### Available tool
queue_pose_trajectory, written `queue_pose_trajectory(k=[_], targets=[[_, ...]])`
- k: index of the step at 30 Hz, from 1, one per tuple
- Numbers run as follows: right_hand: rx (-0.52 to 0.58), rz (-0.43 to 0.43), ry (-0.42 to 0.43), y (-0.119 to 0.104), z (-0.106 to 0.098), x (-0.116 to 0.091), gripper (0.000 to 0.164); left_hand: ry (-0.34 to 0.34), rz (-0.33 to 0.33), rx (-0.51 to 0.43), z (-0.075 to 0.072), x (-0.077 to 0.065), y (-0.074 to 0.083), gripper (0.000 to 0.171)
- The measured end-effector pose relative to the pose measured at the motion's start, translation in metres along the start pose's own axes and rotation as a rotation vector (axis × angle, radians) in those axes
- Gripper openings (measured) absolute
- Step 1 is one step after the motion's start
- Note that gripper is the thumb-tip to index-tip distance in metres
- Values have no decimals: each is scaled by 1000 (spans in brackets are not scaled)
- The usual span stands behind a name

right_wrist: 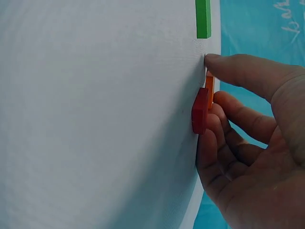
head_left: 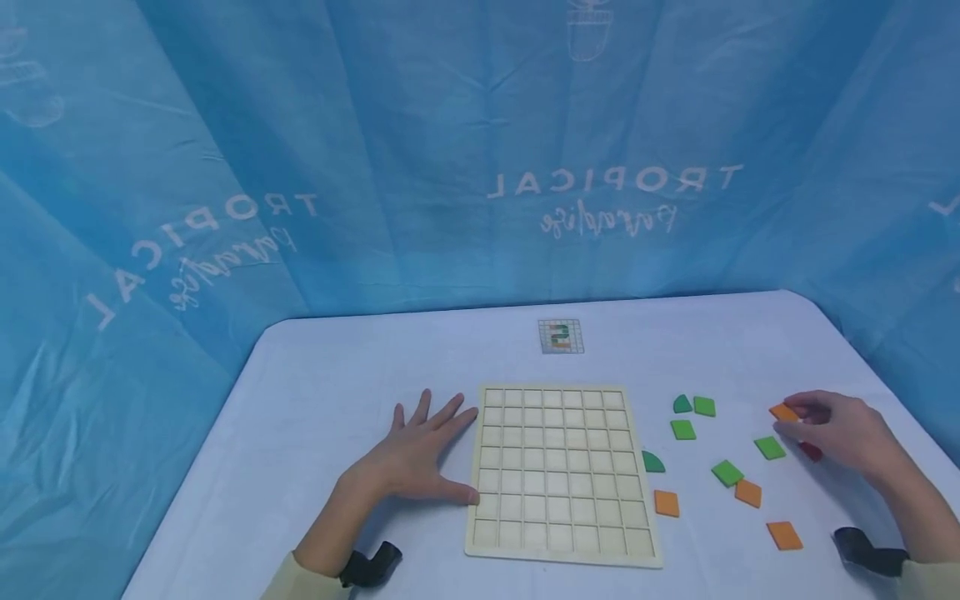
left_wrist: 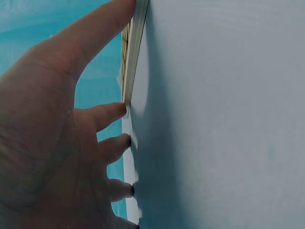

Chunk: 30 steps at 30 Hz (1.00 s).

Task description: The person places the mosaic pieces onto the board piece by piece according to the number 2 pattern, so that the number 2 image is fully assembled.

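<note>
At nine o'clock of the pale grid board (head_left: 558, 482), our left hand (head_left: 420, 457) lies spread, thumb and forefinger touching the board's edge. Straight up at twelve we see a small pattern card (head_left: 561, 336). Toward three, a dark green quarter-round (head_left: 653, 462) sits just beside the board, then scattered green squares (head_left: 683, 430) and orange squares (head_left: 667, 503). Farthest right, our right hand (head_left: 843, 427) curls thumb and fingers about an orange tile (head_left: 783, 413); a red piece (head_left: 810, 451) lies beneath that hand, near the tile's five o'clock. From the board, the tile bears between two and three, well apart and askew to the grid, with no long axis we can make out; our right hand is far the nearer. Whether the tile is off the desk (head_left: 322, 392), we cannot tell.
</note>
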State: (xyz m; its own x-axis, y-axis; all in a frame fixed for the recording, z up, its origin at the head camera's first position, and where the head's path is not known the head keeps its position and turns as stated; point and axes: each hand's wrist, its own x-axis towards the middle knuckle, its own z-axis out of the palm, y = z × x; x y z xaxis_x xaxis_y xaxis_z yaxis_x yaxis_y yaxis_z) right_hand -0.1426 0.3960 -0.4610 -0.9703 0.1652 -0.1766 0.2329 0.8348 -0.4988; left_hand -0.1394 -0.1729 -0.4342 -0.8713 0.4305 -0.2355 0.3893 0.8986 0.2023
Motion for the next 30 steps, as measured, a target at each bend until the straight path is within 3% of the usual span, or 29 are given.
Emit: queue_pose_trajectory(k=[4, 15, 26, 30], targets=[[-19, 8, 34, 3, 5, 1, 61, -7, -9, 5, -1, -1, 2, 119], [3, 16, 0, 9, 9, 2, 59, -27, -14, 10, 0, -1, 1, 122], [22, 21, -19, 12, 10, 3, 65, 95, 233, -6, 9, -8, -5, 100], [15, 24, -14, 13, 9, 3, 64, 69, 274, -42, 10, -11, -5, 99]])
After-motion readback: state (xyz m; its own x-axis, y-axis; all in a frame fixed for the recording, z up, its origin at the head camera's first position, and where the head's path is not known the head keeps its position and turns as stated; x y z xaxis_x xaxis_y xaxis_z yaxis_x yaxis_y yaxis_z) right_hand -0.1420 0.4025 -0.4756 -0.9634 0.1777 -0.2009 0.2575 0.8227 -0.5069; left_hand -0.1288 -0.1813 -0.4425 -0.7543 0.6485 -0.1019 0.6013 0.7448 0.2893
